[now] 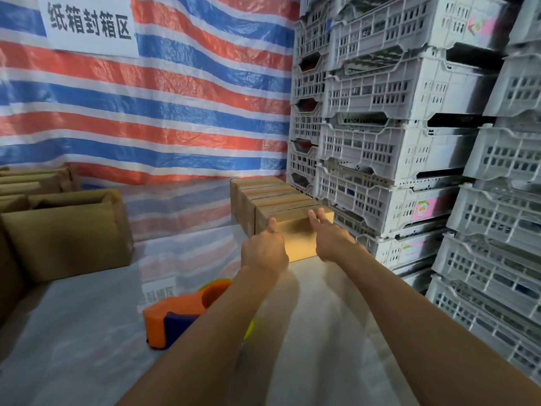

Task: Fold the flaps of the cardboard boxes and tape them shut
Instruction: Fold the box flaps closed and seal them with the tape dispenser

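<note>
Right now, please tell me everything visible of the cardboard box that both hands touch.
The cardboard box is plain brown and closed, its front brightly lit. It stands on the white-covered table, nearest in a row of similar boxes. The left hand touches its front left; the right hand lays straight fingers on its top edge.

white sign: 纸箱封箱区 | on: striped tarp | crate labels: unreadable
</note>
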